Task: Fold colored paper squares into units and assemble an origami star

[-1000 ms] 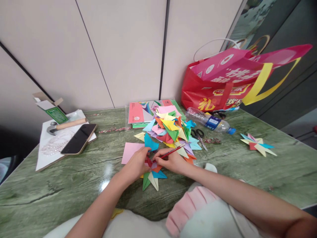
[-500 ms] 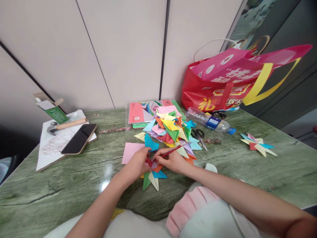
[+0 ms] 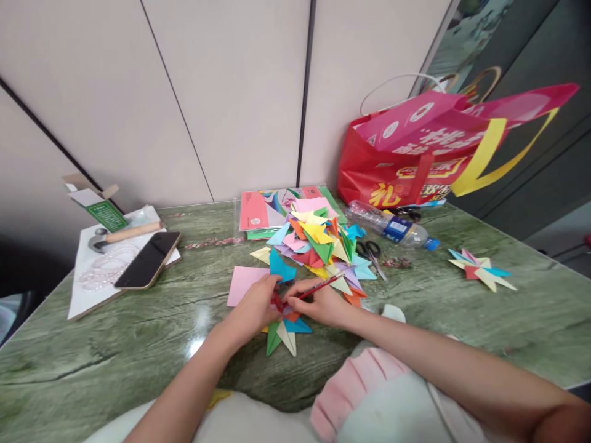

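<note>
A many-coloured folded paper star (image 3: 287, 337) lies on the table close to me, with green, cream and blue points showing. My left hand (image 3: 256, 301) is closed on its left side, beside a small red folded part. In the fingers of my right hand (image 3: 323, 303) is a red pencil (image 3: 318, 287), slanted, its lower end at the star's middle and partly hidden by the fingers. A blue folded paper piece (image 3: 282, 267) stands just beyond my left fingertips. Under it a square pink sheet (image 3: 240, 284) lies flat. Past my hands is a heap of folded coloured paper pieces (image 3: 318, 237).
Scissors (image 3: 370, 252) and a plastic bottle (image 3: 397, 227) lie right of the heap. Another paper star (image 3: 480, 271) rests farther right. A red bag (image 3: 401, 160) stands behind. At left are a phone (image 3: 148, 259), a hammer (image 3: 132, 234) and a green box (image 3: 104, 212).
My right hand has moved slightly left and the pencil tilts differently, its tip still at the star's middle. My left hand stays almost where it was.
</note>
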Tool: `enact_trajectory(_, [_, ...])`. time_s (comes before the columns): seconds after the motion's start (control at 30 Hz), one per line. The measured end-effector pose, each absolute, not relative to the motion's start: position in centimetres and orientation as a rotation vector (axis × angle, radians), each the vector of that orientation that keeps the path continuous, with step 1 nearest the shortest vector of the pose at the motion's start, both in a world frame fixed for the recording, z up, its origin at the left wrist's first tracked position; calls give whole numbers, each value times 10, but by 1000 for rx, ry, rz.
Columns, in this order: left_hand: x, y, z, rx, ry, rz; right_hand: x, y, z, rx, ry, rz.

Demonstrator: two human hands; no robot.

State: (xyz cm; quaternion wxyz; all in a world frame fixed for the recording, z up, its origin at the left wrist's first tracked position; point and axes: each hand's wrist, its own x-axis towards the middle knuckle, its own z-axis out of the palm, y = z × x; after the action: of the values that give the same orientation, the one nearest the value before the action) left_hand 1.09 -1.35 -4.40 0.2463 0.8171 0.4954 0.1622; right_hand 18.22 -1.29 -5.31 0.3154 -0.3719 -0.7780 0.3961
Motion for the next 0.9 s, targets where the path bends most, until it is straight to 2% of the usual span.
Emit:
enact_trajectory(0.23, [12, -14, -42, 2213, 1370, 417, 183, -11, -55, -1025, -2018, 975])
enact_trajectory(0.73, [11, -15, -33, 2152, 1431, 431, 184, -7, -52, -1062, -1663, 1291])
enact_trajectory(0.9, [7, -16, -19, 2010, 1628, 467, 191, -4, -53, -1060, -1740, 1103])
